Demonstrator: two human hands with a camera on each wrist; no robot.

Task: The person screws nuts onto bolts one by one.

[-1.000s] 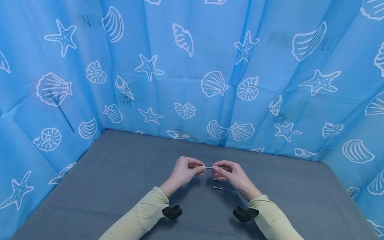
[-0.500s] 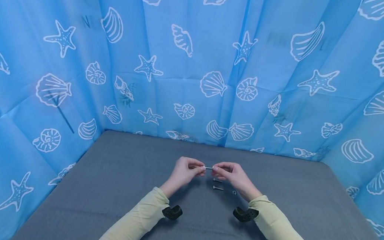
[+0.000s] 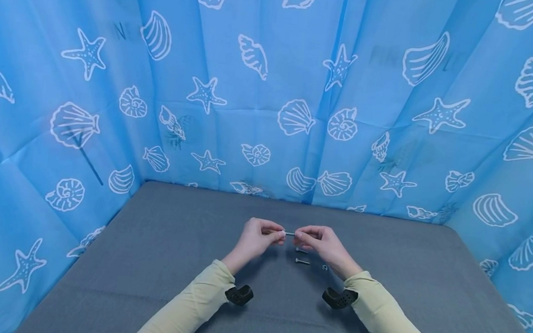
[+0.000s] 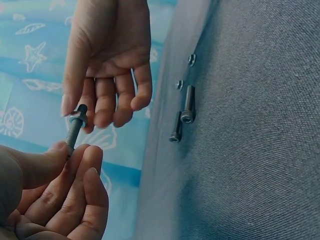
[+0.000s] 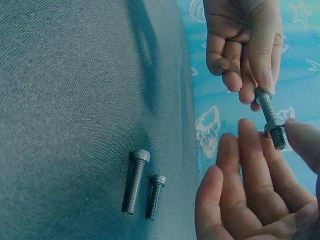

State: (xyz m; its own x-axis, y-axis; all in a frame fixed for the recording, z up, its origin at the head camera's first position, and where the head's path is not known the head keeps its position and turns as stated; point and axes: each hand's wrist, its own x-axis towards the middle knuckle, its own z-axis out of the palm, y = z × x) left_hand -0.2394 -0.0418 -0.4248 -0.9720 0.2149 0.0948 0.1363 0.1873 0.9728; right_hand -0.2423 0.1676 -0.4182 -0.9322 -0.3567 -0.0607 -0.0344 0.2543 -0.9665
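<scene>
A metal socket-head bolt (image 5: 266, 106) is held between the two hands, raised over the table. My left hand (image 3: 257, 236) pinches its head between thumb and index finger. Near the bolt's threaded end sits a hex nut (image 5: 273, 126), with the bolt tip poking out past it. My right hand (image 3: 323, 242) has its thumb and index fingertip on either side of that nut, pinching it; its other fingers are loosely spread. Below on the cloth lie a larger bolt (image 5: 135, 182) and a smaller bolt (image 5: 156, 197), side by side.
Two loose nuts, one nut (image 4: 192, 59) and another nut (image 4: 179, 84), lie beyond the bolts. Grey cloth covers the table (image 3: 170, 283). A blue curtain (image 3: 260, 125) with shell prints hangs behind and along both sides.
Both hands and the bolt keep nearly the same place. The right fingertips shift slightly around the nut, covering its bright edge in the head view.
</scene>
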